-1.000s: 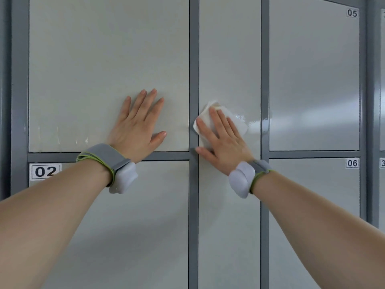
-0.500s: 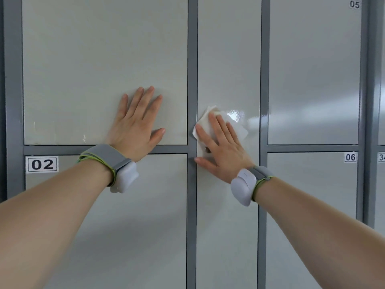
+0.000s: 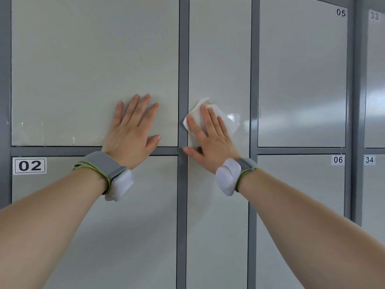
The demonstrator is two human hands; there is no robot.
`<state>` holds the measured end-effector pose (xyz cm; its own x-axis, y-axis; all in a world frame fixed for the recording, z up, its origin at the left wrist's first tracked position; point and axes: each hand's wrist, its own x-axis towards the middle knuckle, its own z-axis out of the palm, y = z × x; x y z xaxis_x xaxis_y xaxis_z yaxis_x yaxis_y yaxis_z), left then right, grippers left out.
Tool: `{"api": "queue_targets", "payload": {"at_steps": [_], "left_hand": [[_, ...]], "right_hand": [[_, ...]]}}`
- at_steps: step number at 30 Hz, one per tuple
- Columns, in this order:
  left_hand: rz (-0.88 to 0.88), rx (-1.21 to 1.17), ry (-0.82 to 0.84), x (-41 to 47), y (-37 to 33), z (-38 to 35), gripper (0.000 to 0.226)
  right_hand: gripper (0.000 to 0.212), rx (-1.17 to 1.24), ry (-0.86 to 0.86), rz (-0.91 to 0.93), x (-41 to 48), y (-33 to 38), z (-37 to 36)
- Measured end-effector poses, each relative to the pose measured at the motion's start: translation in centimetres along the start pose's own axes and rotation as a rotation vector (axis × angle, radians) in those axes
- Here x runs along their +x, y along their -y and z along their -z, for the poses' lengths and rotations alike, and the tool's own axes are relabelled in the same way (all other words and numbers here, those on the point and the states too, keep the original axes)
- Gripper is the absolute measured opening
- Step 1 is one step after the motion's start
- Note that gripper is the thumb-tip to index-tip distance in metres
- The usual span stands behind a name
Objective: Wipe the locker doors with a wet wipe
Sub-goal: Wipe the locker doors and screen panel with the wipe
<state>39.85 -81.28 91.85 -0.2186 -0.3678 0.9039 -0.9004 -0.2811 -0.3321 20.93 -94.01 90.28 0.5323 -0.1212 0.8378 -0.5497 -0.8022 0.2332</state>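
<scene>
The right hand (image 3: 210, 140) pressed a wet wipe (image 3: 226, 119) flat-fingered against the narrow locker door (image 3: 218, 59). The left hand (image 3: 133, 134) lay open, splayed on the door beside it (image 3: 83, 69).

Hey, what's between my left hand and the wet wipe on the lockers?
In the head view, only a vertical grey frame strip separates the left hand from the wet wipe.

One head-worn view faces the locker doors (image 3: 93, 69) squarely and from close, within arm's reach. Both forearms (image 3: 52, 226) enter from the lower corners. The left hand (image 3: 133, 134) and right hand (image 3: 212, 144) lie near centre, and doors run past every edge around them.
</scene>
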Motion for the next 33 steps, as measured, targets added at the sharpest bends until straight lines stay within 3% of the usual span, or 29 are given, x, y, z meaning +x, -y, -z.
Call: {"api": "queue_targets", "payload": {"at_steps": [8,14,25,30,33], "left_hand": [[0.015,0.026,-0.011,-0.7,-0.7,-0.8,0.067],[-0.016,0.045,-0.065,-0.3,-1.5,-1.6,0.065],[0.011,0.067,-0.108,-1.4,-2.7,-2.7,0.063],[0.016,0.129,-0.115,-1.5,-2.9,-3.1,0.062],[0.013,0.131,-0.12,-1.5,-2.9,-3.0,0.062]], "right_hand": [[0.072,-0.087,0.033,0.196,-4.9,-1.4,-2.1],[0.081,0.024,0.017,-0.053,-1.6,-1.5,0.1],[0.08,-0.045,-0.006,0.045,-6.8,-2.0,-3.2],[0.081,0.018,-0.033,-0.13,-4.0,-2.8,-1.3],[0.082,0.022,-0.023,-0.117,-4.2,-2.7,-1.3]]}}
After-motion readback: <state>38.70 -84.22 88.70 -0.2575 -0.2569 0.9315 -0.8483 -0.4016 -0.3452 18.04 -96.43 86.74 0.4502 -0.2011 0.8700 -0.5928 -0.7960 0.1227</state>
